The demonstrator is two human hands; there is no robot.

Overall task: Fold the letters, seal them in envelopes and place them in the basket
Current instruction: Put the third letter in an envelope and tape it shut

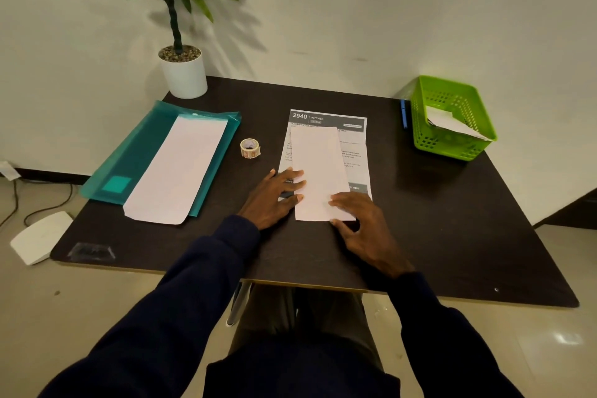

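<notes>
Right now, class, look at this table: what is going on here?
A person is working on a white sheet lying over a printed letter on the table. The left hand presses its left edge with flat fingers; the right hand rests on its near right corner. A tape roll and an envelope on a teal folder lie to the left. The green basket at the right already holds paper.

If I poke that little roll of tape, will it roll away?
Probably not: the tape roll seems to lie flat, hole up, so it would likely slide on the table. It looks small and hollow, so probably light.
</notes>
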